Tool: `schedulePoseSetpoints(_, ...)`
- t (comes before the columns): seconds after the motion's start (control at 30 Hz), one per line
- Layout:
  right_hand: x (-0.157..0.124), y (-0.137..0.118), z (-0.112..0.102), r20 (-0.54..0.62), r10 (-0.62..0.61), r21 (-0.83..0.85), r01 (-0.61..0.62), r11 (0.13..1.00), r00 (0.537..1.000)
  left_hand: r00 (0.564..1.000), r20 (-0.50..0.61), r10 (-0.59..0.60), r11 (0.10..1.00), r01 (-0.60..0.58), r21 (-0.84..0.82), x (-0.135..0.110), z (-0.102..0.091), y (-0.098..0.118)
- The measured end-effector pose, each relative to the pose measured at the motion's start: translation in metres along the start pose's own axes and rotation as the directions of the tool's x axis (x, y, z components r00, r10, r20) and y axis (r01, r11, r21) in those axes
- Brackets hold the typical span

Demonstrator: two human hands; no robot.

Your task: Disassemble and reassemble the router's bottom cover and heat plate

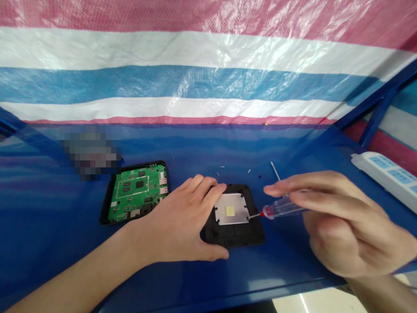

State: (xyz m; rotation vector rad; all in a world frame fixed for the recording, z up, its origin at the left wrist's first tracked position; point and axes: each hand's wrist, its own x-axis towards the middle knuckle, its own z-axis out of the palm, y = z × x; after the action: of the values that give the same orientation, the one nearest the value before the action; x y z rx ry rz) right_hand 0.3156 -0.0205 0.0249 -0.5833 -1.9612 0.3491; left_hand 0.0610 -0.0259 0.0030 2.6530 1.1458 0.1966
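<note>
My left hand [182,219] lies flat on the left side of a black plastic cover [239,234], fingers together and thumb along its near edge, holding it down. A silver metal plate [236,208] with a small yellow pad sits inside the cover. My right hand [339,221] grips a small screwdriver [282,208] with a clear handle and red collar. Its tip touches the plate's right corner. A second black shell holding a green circuit board [138,190] lies to the left.
Several tiny screws [249,171] and a thin metal rod [275,171] lie on the blue table [65,234] beyond the cover. A white power strip [387,176] sits at the right edge. A striped tarp hangs behind. The table's front edge runs just below my hands.
</note>
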Motion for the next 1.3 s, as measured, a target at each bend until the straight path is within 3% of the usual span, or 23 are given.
schedulePoseSetpoints(0.1,0.0036,-0.0024,0.0024,0.05,-0.019,0.022,0.018,1.0,0.999,1.0,-0.002,0.0,1.0,0.0,-0.005,0.0,0.0008,-0.0008)
schedulePoseSetpoints(0.27,0.006,-0.0021,0.0047,-0.051,-0.058,0.06,0.061,0.996,0.997,1.0,-0.007,-0.013,1.0,0.013,-0.011,0.0,0.0004,-0.0003)
schedulePoseSetpoints(0.37,0.0039,-0.003,0.0033,0.009,-0.074,0.022,0.074,0.997,0.997,1.0,-0.011,-0.01,1.0,0.01,-0.006,-0.0006,0.0009,-0.0001)
schedulePoseSetpoints(0.47,0.0021,-0.0038,0.0043,0.056,0.006,0.04,-0.008,0.999,0.998,1.0,-0.004,-0.006,1.0,0.006,0.006,-0.0013,0.0019,-0.0001)
schedulePoseSetpoints(0.57,0.0021,-0.0013,0.0071,-0.003,0.005,0.133,-0.004,0.991,1.0,1.0,0.0,-0.008,1.0,0.008,0.014,-0.0015,0.0021,0.0003)
schedulePoseSetpoints(0.67,0.0026,0.0023,0.0076,-0.07,-0.05,0.113,0.057,0.992,0.996,1.0,-0.003,-0.005,1.0,0.005,0.008,-0.0007,0.0012,0.001)
schedulePoseSetpoints(0.8,0.0028,0.0012,0.0049,-0.002,-0.072,0.048,0.072,0.996,0.997,1.0,0.001,-0.003,1.0,0.003,-0.013,0.0,-0.0002,0.0016)
schedulePoseSetpoints(0.9,0.0042,-0.0017,0.0058,0.042,0.015,0.054,-0.018,0.998,0.999,1.0,0.003,-0.001,1.0,0.001,-0.018,-0.0009,0.0,0.0013)
schedulePoseSetpoints(1.07,0.0081,0.002,0.009,-0.086,-0.055,0.021,0.057,0.998,0.995,1.0,-0.005,0.001,1.0,-0.002,-0.008,-0.0011,0.0002,0.0006)
schedulePoseSetpoints(1.17,0.0083,0.0029,0.0072,-0.051,-0.064,-0.031,0.063,0.998,0.997,1.0,-0.001,0.002,1.0,-0.002,-0.013,-0.0002,-0.0008,0.0009)
schedulePoseSetpoints(1.3,0.0065,-0.0019,0.0064,0.027,0.026,0.068,-0.028,0.997,0.999,1.0,0.005,-0.013,1.0,0.013,-0.017,0.0002,-0.0013,0.0011)
